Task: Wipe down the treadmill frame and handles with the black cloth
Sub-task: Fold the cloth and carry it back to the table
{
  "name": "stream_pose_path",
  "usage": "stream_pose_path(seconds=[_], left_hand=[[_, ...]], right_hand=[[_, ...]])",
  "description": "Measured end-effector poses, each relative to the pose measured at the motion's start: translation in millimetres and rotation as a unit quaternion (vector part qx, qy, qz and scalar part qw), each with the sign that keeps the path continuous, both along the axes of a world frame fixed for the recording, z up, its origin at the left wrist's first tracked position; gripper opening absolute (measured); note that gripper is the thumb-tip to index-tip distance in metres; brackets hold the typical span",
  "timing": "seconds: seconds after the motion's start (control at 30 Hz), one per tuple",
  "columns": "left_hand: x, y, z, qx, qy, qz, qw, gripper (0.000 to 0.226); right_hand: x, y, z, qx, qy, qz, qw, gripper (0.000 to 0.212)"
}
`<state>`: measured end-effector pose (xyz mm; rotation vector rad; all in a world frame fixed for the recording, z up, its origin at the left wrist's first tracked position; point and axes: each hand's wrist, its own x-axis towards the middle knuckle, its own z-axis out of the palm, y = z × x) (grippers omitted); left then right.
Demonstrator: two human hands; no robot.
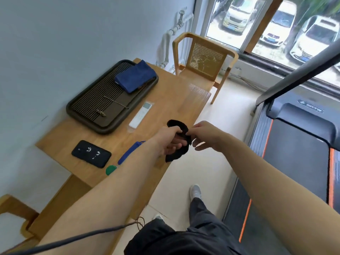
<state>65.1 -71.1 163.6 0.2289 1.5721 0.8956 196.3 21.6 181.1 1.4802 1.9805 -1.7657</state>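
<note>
Your left hand [170,139] grips the black cloth [177,155], and your right hand [205,136] pinches its edge. It looks light and limp, so bunch it in one palm.

A black cloth [177,142] stands dark against a honey-toned wooden table [171,100], where a dark brown tray [88,115] patterned with fine ribbed slats carries a navy blue pouch [135,77]. Also on the wood: a white remote [140,115], a black phone case [91,154] with small white markings (their design too small to read), a royal blue strap [128,152] and a green tag [111,170]. The treadmill [298,153] is charcoal grey and black, edged with orange stripes. The tan chair [206,57] has a pale woven back in a dotted grid.
</note>
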Motion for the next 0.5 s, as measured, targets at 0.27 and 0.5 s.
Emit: stream_pose_path(seconds=[0.27,0.5], left_hand=[[-33.4,31.7,-11.8,-0.001,-0.095,0.086,0.992,0.035],[-22.6,48.1,-13.5,0.031,-0.003,0.135,0.990,0.033]], right_hand=[[-41.8,66.9,-25.3,0.197,0.009,0.350,0.916,0.015],[-69.2,133.3,-37.5,0.221,0.104,0.452,0.858,0.014]])
